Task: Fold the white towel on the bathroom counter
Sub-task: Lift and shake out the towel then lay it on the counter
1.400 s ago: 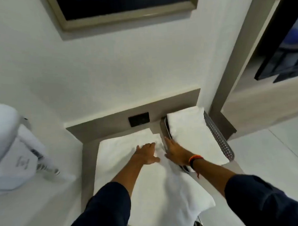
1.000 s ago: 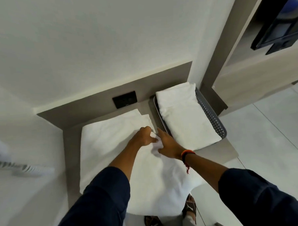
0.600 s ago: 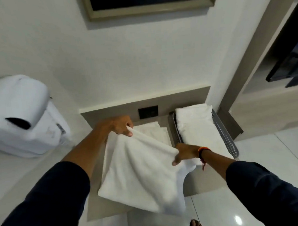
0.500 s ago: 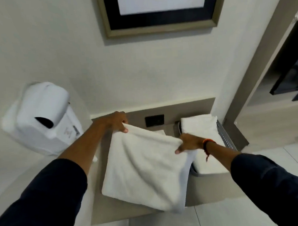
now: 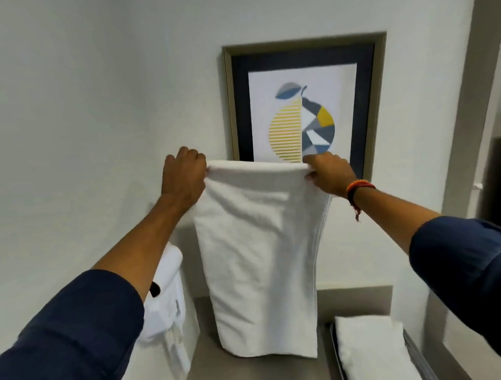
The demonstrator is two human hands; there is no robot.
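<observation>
The white towel (image 5: 261, 264) hangs in the air, doubled over, in front of the wall. My left hand (image 5: 182, 178) grips its top left corner and my right hand (image 5: 327, 173) grips its top right corner, both at the same height. The towel's lower edge hangs just above the grey bathroom counter (image 5: 205, 367), and I cannot tell whether it touches. The part of the counter behind the cloth is hidden.
A grey perforated tray (image 5: 417, 355) at the lower right holds another folded white towel (image 5: 371, 348). A white wall-mounted hair dryer (image 5: 165, 308) sits under my left forearm. A framed pear picture (image 5: 306, 107) hangs on the wall behind the towel.
Both hands pinched the towel's far edge on the counter, spread apart, and raised it until it hangs upright. The view has tilted up toward the picture.
</observation>
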